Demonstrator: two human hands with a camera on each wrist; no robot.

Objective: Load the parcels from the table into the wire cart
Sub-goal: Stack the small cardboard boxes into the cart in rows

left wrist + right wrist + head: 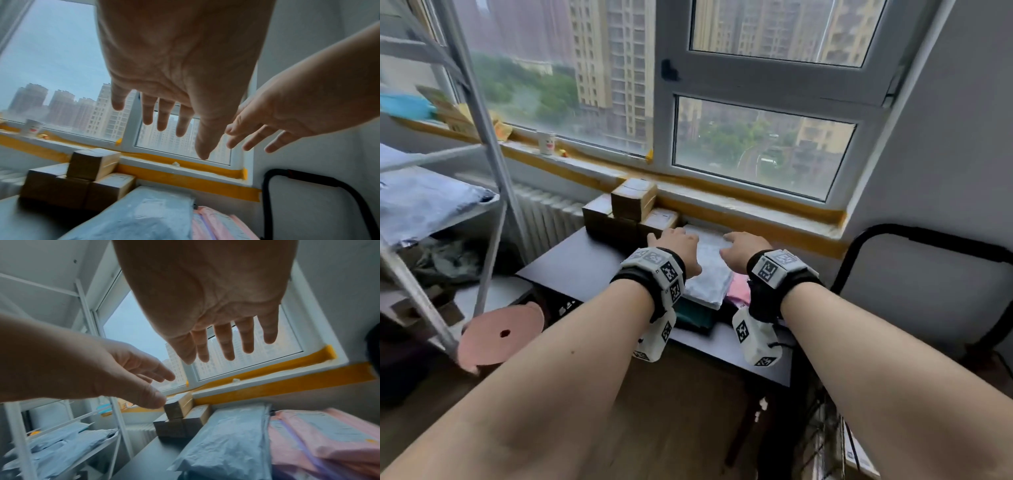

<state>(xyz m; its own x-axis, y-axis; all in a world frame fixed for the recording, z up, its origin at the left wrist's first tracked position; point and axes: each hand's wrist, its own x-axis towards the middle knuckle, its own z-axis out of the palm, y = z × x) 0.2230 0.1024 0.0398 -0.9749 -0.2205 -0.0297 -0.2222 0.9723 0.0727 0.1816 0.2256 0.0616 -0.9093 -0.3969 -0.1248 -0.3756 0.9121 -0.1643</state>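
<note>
Both my hands are spread and holding nothing: left hand [681,250], right hand [744,248], fingers straight, palms down, side by side over the white poly-mailer parcel [709,270]. Wrist views show a gap between my fingertips [162,126] and the mailer below them; head view can't confirm contact.

The mailer is directly under both palms, on the dark table [582,260]. Pink parcels [320,439] are below and outboard of my right fingers, touching the mailer's edge. Cardboard boxes [633,212] sit just past my left fingertips, against the sill.

Count: 1 white mailer, at least 2 pink parcels stacked, 4 boxes visible (3 low, 1 on top).

There's something teal under the mailer, mostly covered by my left wrist. Pink stack mostly hidden behind my right wrist in head view. Wire cart [828,442]: only a blurred, cut-off sliver at the bottom right.
</note>
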